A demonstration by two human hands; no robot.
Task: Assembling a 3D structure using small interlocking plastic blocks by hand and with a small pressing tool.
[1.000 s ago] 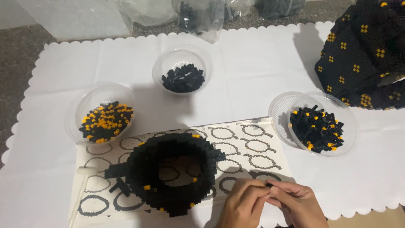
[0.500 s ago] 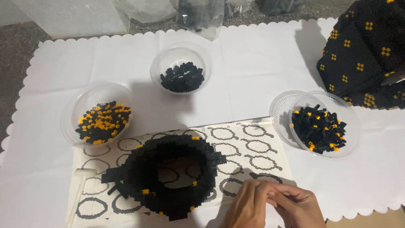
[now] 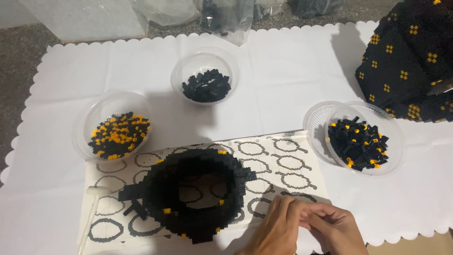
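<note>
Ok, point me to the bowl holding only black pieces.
In the head view, the bowl of black pieces sits top centre on the white mat, above the black ring build.

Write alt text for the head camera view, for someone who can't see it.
Two bare hands, left hand and right hand, meet fingertip to fingertip beside a black ring of small bricks on a printed instruction sheet. Three clear bowls of black and orange bricks stand around it on a white scalloped mat.

One head-worn camera looks steeply down at the bench from close above. The hands sit at 6 o'clock.
</note>
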